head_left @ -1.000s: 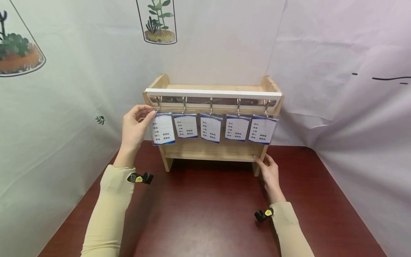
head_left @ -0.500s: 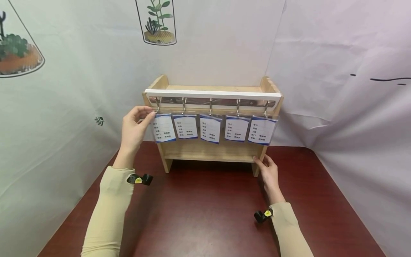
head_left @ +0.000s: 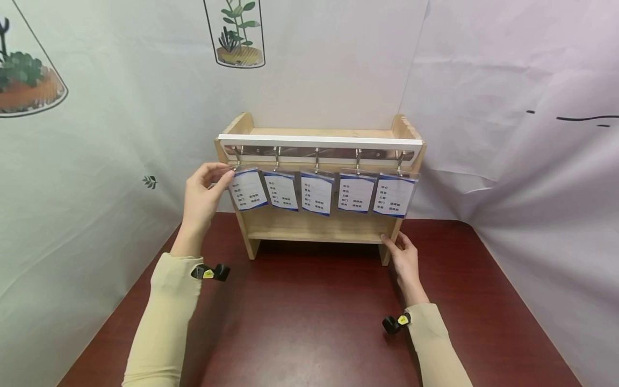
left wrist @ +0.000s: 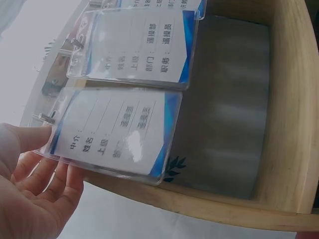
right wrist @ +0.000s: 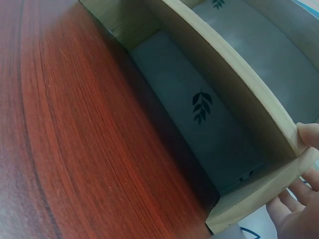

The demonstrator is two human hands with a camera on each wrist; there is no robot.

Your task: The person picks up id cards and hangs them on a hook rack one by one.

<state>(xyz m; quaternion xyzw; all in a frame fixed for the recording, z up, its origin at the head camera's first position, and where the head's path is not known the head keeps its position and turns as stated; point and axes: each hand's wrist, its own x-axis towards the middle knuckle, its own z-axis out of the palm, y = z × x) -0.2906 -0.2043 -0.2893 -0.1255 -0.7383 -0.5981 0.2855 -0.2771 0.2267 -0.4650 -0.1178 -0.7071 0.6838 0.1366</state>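
My left hand (head_left: 203,192) pinches the upper left corner of the leftmost badge holder (head_left: 249,191), a clear sleeve with a white and blue card. In the left wrist view the thumb lies near the metal hook (left wrist: 44,118) that the badge holder hangs from, with the fingers behind the sleeve. That badge tilts in the head view, its lower end toward the right. The badge holder beside it (head_left: 281,192) leans too. My right hand (head_left: 405,260) grips the lower right side panel of the wooden shelf (head_left: 319,232), thumb in front and fingers around the outer face.
Several hooks sit on a metal strip under a white rail (head_left: 319,141) along the shelf's upper front. More badge holders (head_left: 316,194) hang in the row. The shelf stands on a dark red table (head_left: 309,317), with a white printed curtain (head_left: 333,64) behind it.
The leftmost badge has turned from nearly upright to tilted, its lower end moving right and up. The neighbouring badge leans slightly more. My left hand has dropped slightly; the right hand stays on the shelf.
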